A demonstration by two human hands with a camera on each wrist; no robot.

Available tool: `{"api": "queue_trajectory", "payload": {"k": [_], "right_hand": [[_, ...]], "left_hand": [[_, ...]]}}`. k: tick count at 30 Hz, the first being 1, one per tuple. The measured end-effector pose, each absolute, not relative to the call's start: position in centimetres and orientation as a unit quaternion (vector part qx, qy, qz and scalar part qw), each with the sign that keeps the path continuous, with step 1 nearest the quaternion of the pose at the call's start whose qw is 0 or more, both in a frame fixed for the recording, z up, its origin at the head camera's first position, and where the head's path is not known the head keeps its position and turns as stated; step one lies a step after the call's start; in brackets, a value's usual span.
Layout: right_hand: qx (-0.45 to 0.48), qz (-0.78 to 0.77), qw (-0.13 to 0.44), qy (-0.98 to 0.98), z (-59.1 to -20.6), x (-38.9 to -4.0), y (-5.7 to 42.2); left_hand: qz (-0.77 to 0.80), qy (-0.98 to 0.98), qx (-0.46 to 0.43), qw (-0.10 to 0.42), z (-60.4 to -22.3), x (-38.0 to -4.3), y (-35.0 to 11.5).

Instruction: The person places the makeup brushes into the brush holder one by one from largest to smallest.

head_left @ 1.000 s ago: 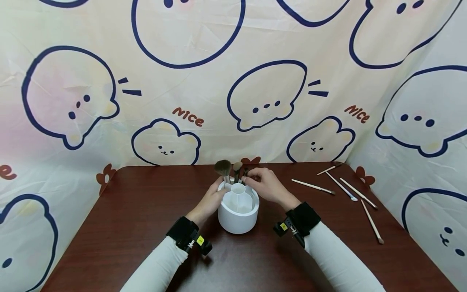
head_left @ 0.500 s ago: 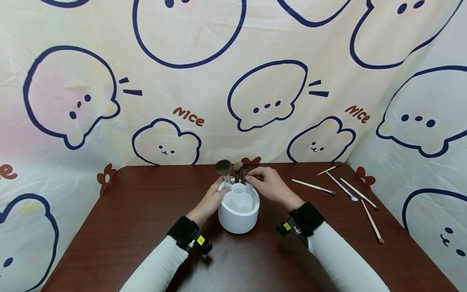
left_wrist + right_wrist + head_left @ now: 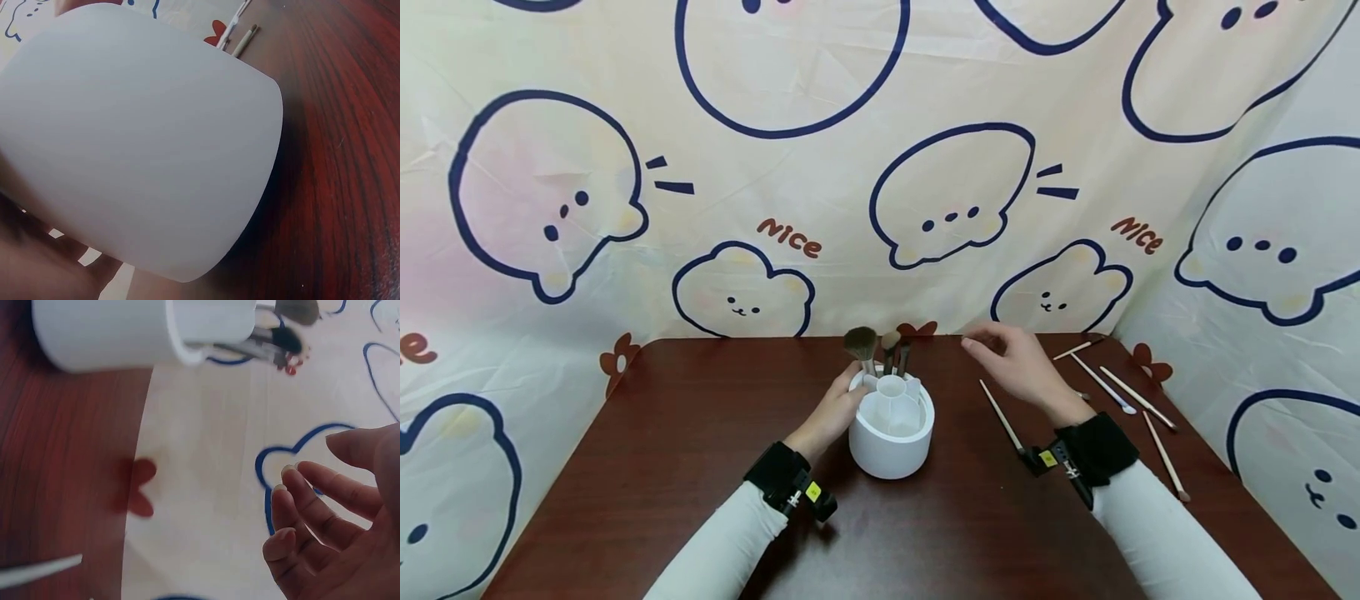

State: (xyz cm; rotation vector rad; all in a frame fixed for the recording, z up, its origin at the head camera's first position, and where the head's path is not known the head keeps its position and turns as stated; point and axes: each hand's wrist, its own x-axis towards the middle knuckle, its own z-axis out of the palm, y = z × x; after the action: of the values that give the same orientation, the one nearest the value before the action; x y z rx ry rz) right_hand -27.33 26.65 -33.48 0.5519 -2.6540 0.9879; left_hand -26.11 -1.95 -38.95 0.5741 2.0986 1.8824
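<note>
Right hand [image 3: 1015, 367] relaxed, holding nothing; left hand [image 3: 829, 410] grips the white holder [image 3: 891, 454] on the tabletop [image 3: 730, 408]. Three brushes [image 3: 861, 342] stand in it; loose brushes [image 3: 1164, 456] lie to my right. I'd judge it partway done; filling or emptying, can't tell.

Holder [image 3: 891, 454] on table [image 3: 700, 467], brushes [image 3: 861, 342] inside; loose brushes [image 3: 1138, 397] right.
</note>
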Motion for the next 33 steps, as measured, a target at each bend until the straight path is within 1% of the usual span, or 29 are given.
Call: {"api": "queue_trajectory", "payload": {"k": [3, 11, 19, 26, 30, 33], "right_hand": [[0.175, 0.331, 0.127, -0.918, -34.2, -27.5, 28.5], [0.105, 0.306, 0.101, -0.941, -36.9, -28.6, 33.7], [0.022, 0.279, 0.084, -0.956, -40.2, -29.4, 37.6], [0.002, 0.257, 0.082, -0.963, -42.9, -30.2, 39.6], [-0.005, 0.261, 0.062, -0.963, -44.0, -30.4, 40.0], [-0.008, 0.266, 0.043, -0.963, -44.4, -30.3, 40.0]], "left_hand": [[0.646, 0.726, 0.195, 0.132, -39.0, -26.1, -1.9], [0.646, 0.728, 0.185, 0.135, -39.1, -26.2, -1.8], [0.651, 0.721, 0.205, 0.120, -38.8, -26.0, -1.8], [0.653, 0.717, 0.208, 0.126, -38.7, -26.1, -1.8], [0.649, 0.721, 0.202, 0.133, -38.7, -25.9, -1.9], [0.648, 0.726, 0.193, 0.126, -40.1, -26.6, -1.8]]}}
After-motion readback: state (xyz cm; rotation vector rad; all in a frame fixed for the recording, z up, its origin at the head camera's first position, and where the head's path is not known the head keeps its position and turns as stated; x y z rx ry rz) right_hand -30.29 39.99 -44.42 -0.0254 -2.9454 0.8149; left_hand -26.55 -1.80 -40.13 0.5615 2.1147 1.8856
